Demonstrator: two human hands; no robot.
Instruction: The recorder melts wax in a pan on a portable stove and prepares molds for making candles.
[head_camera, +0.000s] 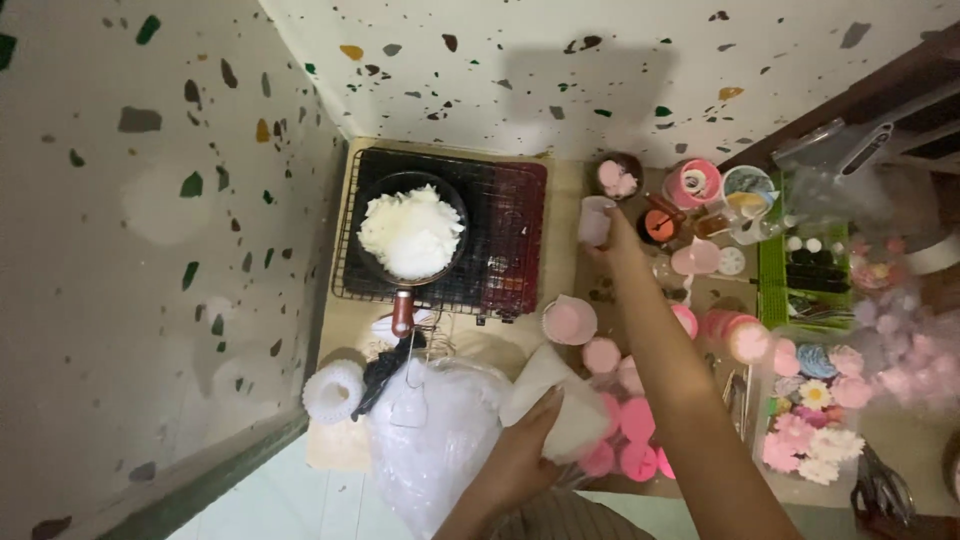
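Observation:
My right hand (612, 238) reaches forward and is shut on a small pale cup (595, 221) held above the table, right of the stove. My left hand (522, 440) grips the white top of a clear plastic bag (432, 432) full of white flakes near the front edge. A black pan (413, 232) heaped with white wax-like flakes sits on a wire rack over a red-and-black portable stove (510, 250).
Pink cups (568, 321), pink moulded pieces (636, 420), small jars (694, 184) and a tray of flower-shaped pieces (812, 420) crowd the right side. A green basket (770, 270) stands beyond. A white ruffled ring (333, 388) lies front left. Speckled walls close the left and back.

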